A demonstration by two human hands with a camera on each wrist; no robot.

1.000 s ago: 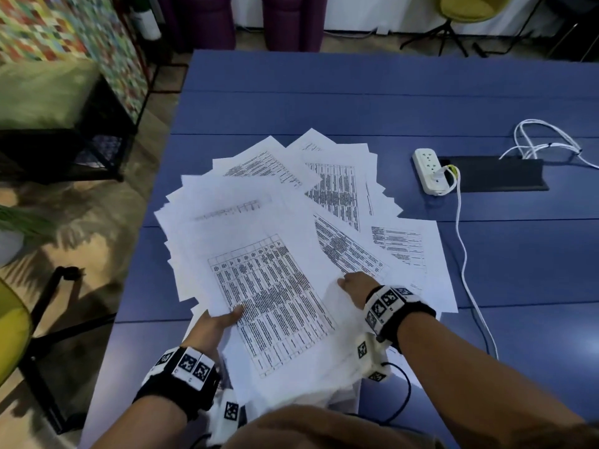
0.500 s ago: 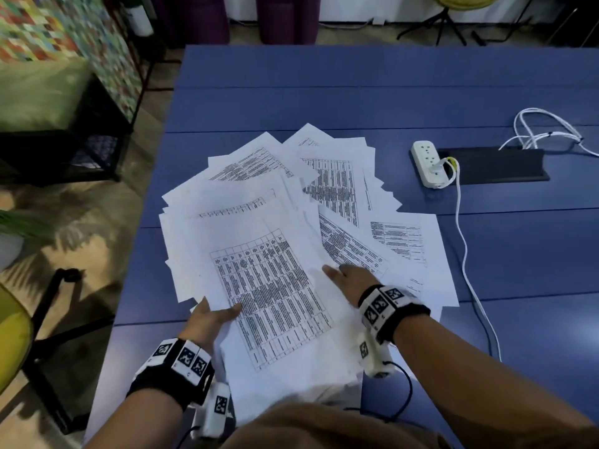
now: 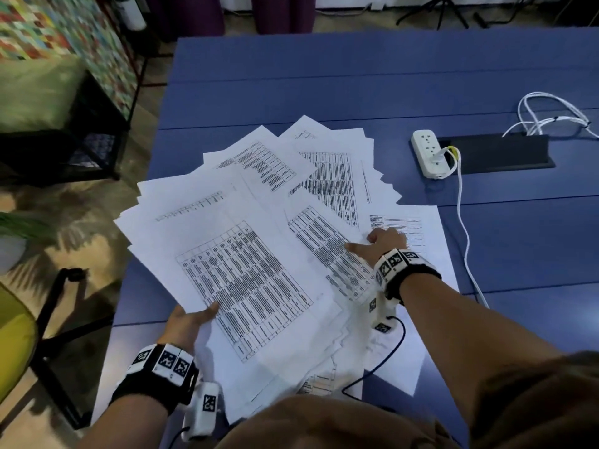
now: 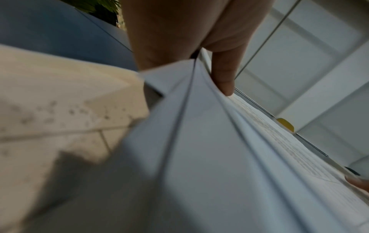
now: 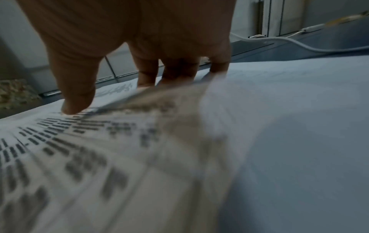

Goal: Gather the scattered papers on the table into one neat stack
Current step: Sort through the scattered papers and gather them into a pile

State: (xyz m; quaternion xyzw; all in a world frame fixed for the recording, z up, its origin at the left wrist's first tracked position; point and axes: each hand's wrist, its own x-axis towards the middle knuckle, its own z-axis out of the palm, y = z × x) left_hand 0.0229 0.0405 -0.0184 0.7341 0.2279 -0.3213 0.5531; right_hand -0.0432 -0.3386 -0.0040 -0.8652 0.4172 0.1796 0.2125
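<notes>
Meanwhile, left hand (image 3: 191, 322) pinched the bundle (image 3: 233, 273) as right hand (image 3: 382, 243), fingers seemingly flat, pressed loose sheets (image 3: 324, 176), best dragged in slowly.

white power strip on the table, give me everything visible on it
The power strip is a white, plastic-looking bar with a row of sockets on top. It lies flat on the blue table, up against a black slot, beyond the papers. One white plug with a yellow-tipped cable sits in its near end. Neither hand touches it.
</notes>
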